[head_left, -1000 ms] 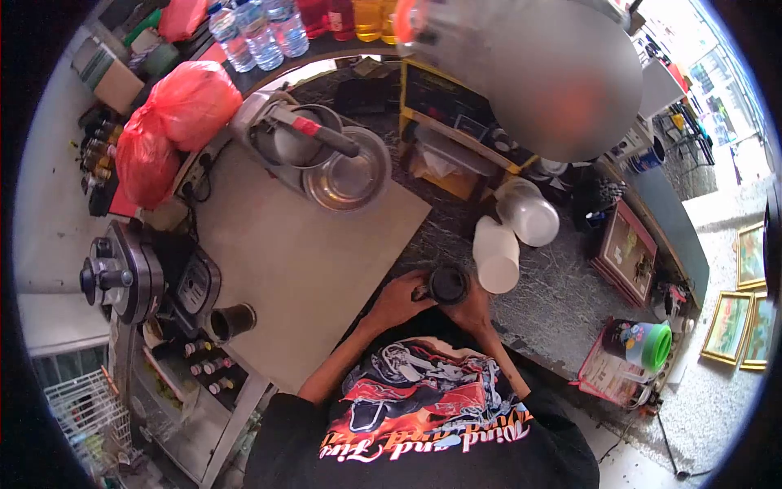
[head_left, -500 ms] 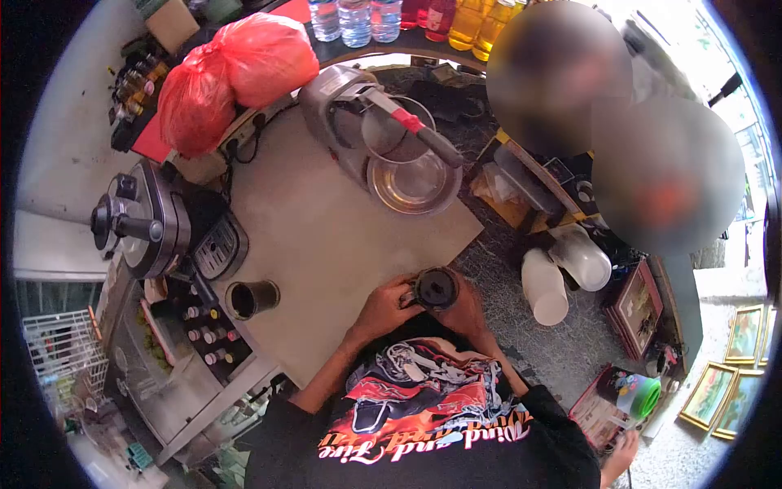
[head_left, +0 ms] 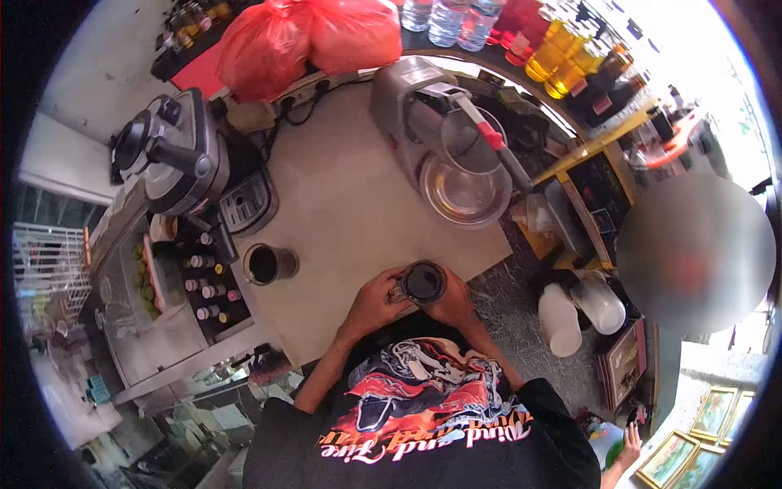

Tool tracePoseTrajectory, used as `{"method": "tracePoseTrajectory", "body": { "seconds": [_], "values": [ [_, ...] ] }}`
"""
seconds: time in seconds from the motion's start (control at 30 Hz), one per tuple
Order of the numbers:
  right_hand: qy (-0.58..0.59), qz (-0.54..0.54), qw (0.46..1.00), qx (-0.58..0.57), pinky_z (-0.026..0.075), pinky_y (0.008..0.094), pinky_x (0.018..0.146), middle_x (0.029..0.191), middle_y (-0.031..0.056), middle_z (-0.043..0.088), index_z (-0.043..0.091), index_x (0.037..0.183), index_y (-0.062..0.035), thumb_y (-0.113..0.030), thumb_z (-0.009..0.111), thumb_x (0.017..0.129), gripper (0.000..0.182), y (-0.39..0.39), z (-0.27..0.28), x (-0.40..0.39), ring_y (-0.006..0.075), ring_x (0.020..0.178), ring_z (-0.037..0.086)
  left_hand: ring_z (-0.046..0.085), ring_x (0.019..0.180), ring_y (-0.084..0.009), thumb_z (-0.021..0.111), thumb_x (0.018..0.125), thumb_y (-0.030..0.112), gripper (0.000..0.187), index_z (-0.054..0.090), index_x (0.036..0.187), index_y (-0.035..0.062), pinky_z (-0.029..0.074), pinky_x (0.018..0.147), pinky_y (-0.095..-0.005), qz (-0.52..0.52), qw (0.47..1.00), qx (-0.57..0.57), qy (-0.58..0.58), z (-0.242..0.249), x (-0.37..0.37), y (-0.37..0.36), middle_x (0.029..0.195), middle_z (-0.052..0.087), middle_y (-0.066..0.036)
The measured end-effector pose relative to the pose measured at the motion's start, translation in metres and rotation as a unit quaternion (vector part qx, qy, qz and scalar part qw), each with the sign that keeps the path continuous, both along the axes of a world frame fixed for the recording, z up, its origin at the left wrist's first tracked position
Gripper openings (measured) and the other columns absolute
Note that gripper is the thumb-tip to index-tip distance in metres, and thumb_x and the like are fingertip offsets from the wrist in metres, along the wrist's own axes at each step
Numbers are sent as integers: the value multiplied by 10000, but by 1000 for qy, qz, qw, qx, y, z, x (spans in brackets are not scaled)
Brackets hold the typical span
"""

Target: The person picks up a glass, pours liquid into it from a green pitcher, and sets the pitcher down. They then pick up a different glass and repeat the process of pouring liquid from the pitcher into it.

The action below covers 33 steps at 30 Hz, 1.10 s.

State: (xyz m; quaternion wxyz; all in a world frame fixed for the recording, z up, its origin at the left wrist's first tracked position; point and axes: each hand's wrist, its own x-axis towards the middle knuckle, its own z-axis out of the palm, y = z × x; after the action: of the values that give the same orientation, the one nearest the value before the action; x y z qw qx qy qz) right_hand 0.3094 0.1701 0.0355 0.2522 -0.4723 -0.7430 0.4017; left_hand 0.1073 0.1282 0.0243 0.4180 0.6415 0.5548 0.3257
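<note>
A glass mug (head_left: 423,283) of dark liquid is held upright between my hands, close in front of my shirt. My left hand (head_left: 379,303) has its fingers closed at the mug's handle. Around the opposite side of the mug wraps my right hand (head_left: 450,301), its fingers partly hidden. A second glass mug (head_left: 270,264), also dark inside, stands by itself on the pale counter mat (head_left: 342,187), to the left of my hands.
On the left stands a coffee machine (head_left: 175,155). A steel bowl (head_left: 466,191) sits under a grey appliance (head_left: 407,94) at the back. White cups (head_left: 560,322) lie to the right. Another person's hand (head_left: 627,448) shows at lower right. Red bags (head_left: 269,53) and bottles (head_left: 452,20) line the far shelf.
My view has turned, so the counter items appear shifted to the right. Both hands stay on the mug. At lower right, the other person's hand is now raised with fingers spread.
</note>
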Motion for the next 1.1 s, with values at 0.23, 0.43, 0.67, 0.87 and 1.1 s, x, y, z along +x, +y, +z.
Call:
{"method": "tracePoseTrajectory", "body": {
  "seconds": [0.23,0.43,0.67,0.87,1.1],
  "values": [
    [16,62,998,12,516,446,932,1181,171,663,567,1264,-58,-264,840,741,625,13,-19,-30,360,1094,647,625,1124,-337,783,789,244,341,614,892,-34,510,910,-411,73,997,-36,-6,-5,-25,-18,1324,597,-143],
    [-7,152,988,6,504,401,972,1226,152,650,543,1298,-51,-255,871,703,710,29,-11,-70,313,1140,637,628,1118,-344,776,797,228,324,623,892,-41,509,893,-407,177,984,-19,-2,-2,-46,-36,1339,593,-153],
    [17,240,970,-9,489,441,978,1270,177,610,494,1334,-69,-241,829,749,695,28,-13,-115,363,1176,598,654,1049,-342,797,782,186,336,542,757,-33,516,845,-399,249,967,-34,29,-2,-77,-65,1306,619,-177],
    [14,292,955,-52,478,444,996,1271,206,595,417,1382,-58,-198,818,747,764,7,-18,-148,389,1186,583,618,791,-242,810,750,115,276,637,889,-49,506,732,-349,313,948,-64,13,2,-104,-99,1230,654,-160],
    [-41,353,932,-76,478,466,993,1309,210,563,404,1392,-55,-257,827,767,780,-17,-16,-178,397,1226,551,566,785,-168,811,702,24,374,656,1037,-38,500,752,-315,367,928,-62,13,19,-125,-135,1189,671,-108]
  ]
}}
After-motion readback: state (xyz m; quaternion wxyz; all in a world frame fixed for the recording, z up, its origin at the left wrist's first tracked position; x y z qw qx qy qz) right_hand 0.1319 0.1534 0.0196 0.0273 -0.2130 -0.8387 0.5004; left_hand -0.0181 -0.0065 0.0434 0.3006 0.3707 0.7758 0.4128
